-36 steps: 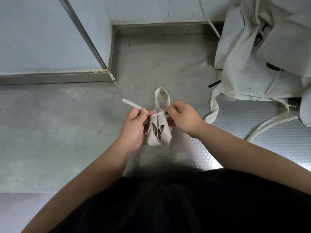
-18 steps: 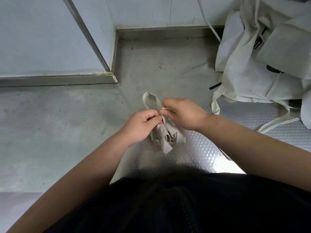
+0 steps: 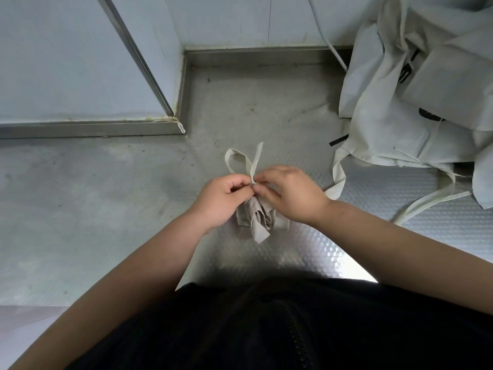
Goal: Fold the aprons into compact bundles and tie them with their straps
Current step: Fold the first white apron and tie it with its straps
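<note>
A small beige apron bundle (image 3: 260, 221) hangs just above the steel floor at the centre, its folded end pointing down toward me. My left hand (image 3: 222, 200) and my right hand (image 3: 289, 194) meet at its top, and both pinch the strap (image 3: 241, 160) at the knot. Past my fingers the strap makes a loop to the left, and one free end sticks up. The knot itself is hidden under my fingertips.
A heap of loose pale aprons (image 3: 416, 102) lies at the right, their long straps (image 3: 338, 177) trailing over the embossed steel floor (image 3: 400, 209). A wall corner with a metal skirting (image 3: 90, 128) stands at the left and back. My black clothing fills the bottom.
The strap loop has shifted left, and a free strap end now stands up beside it. My hands came together at the bundle's top, which moved slightly right.
</note>
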Demonstrator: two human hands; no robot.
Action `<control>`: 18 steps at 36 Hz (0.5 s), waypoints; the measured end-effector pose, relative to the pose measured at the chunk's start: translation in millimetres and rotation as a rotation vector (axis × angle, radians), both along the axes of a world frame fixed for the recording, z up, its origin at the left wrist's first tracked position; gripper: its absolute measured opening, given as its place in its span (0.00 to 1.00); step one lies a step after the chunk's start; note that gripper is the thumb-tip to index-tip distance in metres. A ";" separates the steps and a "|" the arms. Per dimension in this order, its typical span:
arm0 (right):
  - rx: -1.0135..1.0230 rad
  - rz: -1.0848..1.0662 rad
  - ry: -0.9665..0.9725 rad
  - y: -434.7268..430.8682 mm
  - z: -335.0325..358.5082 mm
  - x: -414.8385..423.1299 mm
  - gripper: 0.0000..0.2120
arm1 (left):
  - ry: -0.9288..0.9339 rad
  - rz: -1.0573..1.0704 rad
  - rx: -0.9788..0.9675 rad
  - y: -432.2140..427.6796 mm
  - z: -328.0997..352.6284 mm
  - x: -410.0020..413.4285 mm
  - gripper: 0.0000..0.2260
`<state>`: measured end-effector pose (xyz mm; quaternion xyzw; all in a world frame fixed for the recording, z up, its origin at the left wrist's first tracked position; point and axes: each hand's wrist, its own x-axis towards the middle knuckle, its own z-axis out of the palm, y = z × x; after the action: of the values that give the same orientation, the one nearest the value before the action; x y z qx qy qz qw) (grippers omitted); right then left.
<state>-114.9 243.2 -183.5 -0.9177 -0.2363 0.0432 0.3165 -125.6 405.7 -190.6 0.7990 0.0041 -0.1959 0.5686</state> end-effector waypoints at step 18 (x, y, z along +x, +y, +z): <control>-0.140 0.016 0.142 5.1 7.7 3.0 0.12 | -0.342 0.041 0.294 -5.2 -0.5 -17.7 0.10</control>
<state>-111.8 248.4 -175.9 -0.9303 -0.2170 0.1272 0.2670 -143.3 400.5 -191.1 0.8945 -0.0475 -0.0430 0.4425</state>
